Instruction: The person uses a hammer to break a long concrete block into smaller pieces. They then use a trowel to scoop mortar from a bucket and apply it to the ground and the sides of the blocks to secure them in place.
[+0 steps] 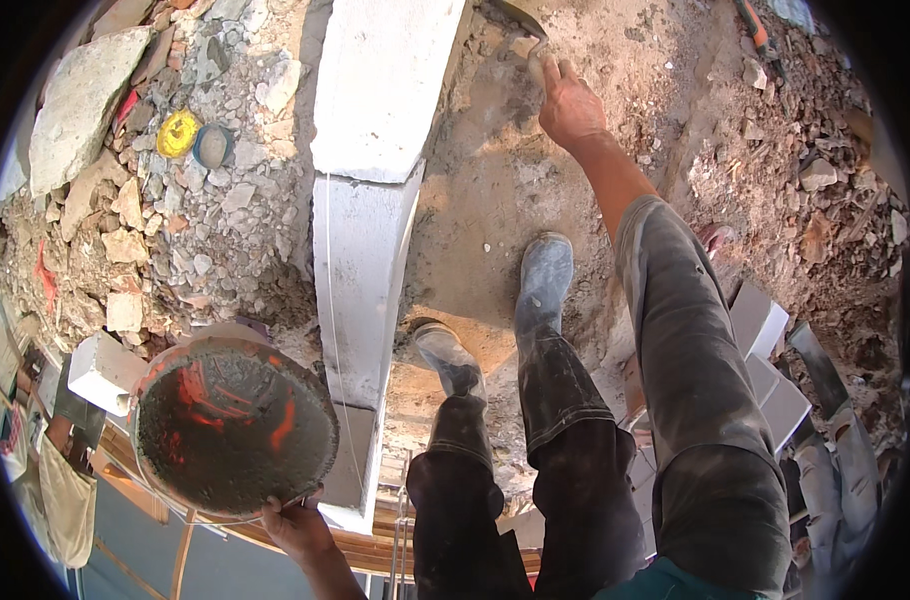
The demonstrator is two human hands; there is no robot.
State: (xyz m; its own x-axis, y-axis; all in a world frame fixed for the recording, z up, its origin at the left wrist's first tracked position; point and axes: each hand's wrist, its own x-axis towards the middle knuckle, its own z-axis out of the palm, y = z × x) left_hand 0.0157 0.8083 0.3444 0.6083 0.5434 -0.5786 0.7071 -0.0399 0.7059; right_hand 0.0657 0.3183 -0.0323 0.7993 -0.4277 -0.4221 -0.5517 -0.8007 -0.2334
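My left hand [297, 522] grips the near rim of a round bucket [230, 430], whose inside is coated with wet grey mortar over an orange-red lining. My right hand [571, 108] is stretched forward at the top, fingers closed on the handle of a trowel [515, 20], its blade low by the sandy ground beside a low wall of white blocks [373, 90]. A thin string runs down the wall's left side. My two boots [545, 280] stand on the dirt right of the wall.
Rubble and concrete chunks [90, 105] lie left, with yellow [178, 133] and blue [214, 145] round items. Loose white blocks [758, 320] lie at right and another [103, 370] by the bucket. An orange-handled tool [755, 28] lies upper right. Timber planks [150, 490] show below.
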